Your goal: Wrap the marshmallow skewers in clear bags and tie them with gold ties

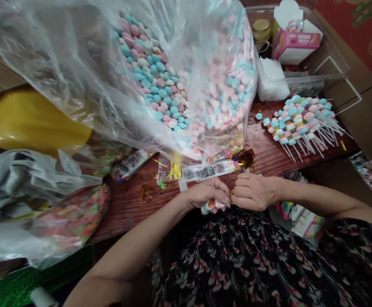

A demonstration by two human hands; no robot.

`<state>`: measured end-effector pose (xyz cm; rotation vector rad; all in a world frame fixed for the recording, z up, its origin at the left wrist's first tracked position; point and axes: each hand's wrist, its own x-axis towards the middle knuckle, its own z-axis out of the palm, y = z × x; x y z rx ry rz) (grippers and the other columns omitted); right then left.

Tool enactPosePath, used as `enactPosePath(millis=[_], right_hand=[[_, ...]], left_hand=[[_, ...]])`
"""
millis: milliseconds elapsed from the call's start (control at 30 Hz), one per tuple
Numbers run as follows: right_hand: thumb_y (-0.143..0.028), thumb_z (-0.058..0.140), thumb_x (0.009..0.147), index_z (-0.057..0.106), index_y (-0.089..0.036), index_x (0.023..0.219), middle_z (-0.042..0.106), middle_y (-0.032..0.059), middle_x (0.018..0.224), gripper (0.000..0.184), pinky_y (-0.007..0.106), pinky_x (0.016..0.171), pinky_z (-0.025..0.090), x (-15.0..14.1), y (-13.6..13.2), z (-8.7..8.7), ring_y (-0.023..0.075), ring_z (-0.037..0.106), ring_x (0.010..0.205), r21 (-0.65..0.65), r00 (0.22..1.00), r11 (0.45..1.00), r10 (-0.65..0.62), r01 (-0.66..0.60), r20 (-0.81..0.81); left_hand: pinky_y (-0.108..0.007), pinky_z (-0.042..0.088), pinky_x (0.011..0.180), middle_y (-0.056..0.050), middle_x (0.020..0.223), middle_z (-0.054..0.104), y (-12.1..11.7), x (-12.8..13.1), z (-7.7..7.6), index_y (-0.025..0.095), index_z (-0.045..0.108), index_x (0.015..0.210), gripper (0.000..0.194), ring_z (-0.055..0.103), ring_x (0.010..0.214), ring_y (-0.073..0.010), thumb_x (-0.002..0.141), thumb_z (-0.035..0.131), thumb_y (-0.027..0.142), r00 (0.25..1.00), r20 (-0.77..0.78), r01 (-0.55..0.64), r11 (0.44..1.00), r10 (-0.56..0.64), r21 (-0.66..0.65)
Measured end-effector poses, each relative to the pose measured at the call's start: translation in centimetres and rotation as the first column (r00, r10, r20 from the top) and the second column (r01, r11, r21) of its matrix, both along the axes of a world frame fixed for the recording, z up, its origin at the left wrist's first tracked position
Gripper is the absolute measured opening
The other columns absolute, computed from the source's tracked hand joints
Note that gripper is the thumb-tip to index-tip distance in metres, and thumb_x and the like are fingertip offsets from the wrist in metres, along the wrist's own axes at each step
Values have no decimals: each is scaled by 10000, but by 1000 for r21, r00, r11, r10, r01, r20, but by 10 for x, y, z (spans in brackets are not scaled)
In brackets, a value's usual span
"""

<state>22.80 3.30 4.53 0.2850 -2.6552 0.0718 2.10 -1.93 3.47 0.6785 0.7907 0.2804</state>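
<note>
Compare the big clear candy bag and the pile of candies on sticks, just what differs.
Size: the big bag is far larger; the stick pile is small.
Packing: the bag wraps its candies in plastic; the stick pile lies uncovered.
Arrangement: the bag's candies are loose; the stick pile's are in rows on white sticks.
Shared: pink, blue and white candies, both on the wooden table.

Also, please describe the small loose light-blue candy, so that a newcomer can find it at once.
Find the big clear plastic bag of pastel candies on the dark red wooden table. Between it and the pile of candies on white sticks lies one small round light-blue candy. Unlike its neighbours, it is neither bagged nor on a stick.
</note>
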Motion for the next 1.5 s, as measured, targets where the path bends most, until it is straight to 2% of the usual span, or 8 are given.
enactPosePath(millis=[700, 800, 900, 1100, 1200, 1333, 1400, 1500], right_hand=[[-235, 465, 949, 577, -203, 811, 537, 1, 720, 181, 332, 635, 271, -7, -20, -12, 138, 447, 655, -23, 998, 999, -48, 49, 47], [-223, 421, 960, 581, -195, 820, 527, 7, 699, 214, 331, 654, 284, -10, -21, -7, 145, 441, 654, -8, 986, 996, -92, 94, 136], [-184, 386, 954, 588, -174, 851, 572, 44, 746, 227, 332, 652, 294, -15, -9, -2, 165, 457, 683, 32, 954, 977, -212, 210, 211], [-161, 408, 884, 560, -158, 783, 559, 58, 728, 183, 306, 617, 317, -16, 24, 20, 159, 427, 663, -285, 826, 776, -540, 563, 162], [-207, 441, 889, 531, -176, 763, 531, 6, 694, 158, 264, 623, 361, -22, 8, 25, 121, 446, 639, -774, 859, 476, -484, 418, 167], [-304, 506, 847, 475, -192, 711, 461, -51, 578, 179, 214, 505, 335, -39, -24, 4, 82, 395, 503, -970, 960, -144, -171, 196, 220], [-333, 491, 855, 471, -195, 705, 456, -50, 569, 204, 216, 496, 332, -48, -29, -11, 86, 394, 500, -966, 947, -151, -213, 209, 239], [-374, 501, 883, 514, -192, 745, 543, -8, 658, 229, 250, 600, 396, -67, -27, -29, 119, 487, 615, -917, 896, 274, -415, 288, 157]], left_hand=[[-239, 377, 405, -6, 509, 629, 22, -5, 9, 191, 703, 569, 145, 514, 431, -135, 595, 794, 299, 932, -74, 362, 902, -355, 235], [-223, 334, 428, 30, 471, 556, 32, -21, 27, 199, 671, 515, 231, 489, 443, -118, 526, 850, 345, 944, -290, 306, 744, -156, 595], [-240, 390, 527, 17, 536, 547, 24, -26, 58, 204, 672, 566, 266, 541, 540, -144, 584, 837, 412, 861, -449, 332, 402, 241, 853], [-429, 475, 810, -133, 996, 616, -26, 13, 69, 170, 667, 902, 157, 563, 932, -279, 892, 555, 280, 669, -595, 668, -9, 445, 744], [-430, 504, 800, -156, 1022, 637, -12, 14, 30, 144, 676, 943, 229, 583, 935, -277, 876, 584, 343, 709, -526, 506, 181, 470, 843], [-403, 500, 909, -109, 1149, 671, 14, -13, -1, 189, 662, 1151, 412, 615, 1045, -254, 853, 616, 469, 736, -81, -215, 345, 672, 914], [-407, 477, 980, -100, 1347, 584, 7, -25, -1, 252, 573, 1316, 553, 558, 1202, -268, 828, 649, 501, 710, -27, -337, 373, 703, 865], [-422, 470, 1021, -105, 1488, 458, -26, -36, 5, 339, 294, 1513, 819, 494, 1314, -284, 809, 682, 498, 777, -54, -395, 553, 627, 734]])
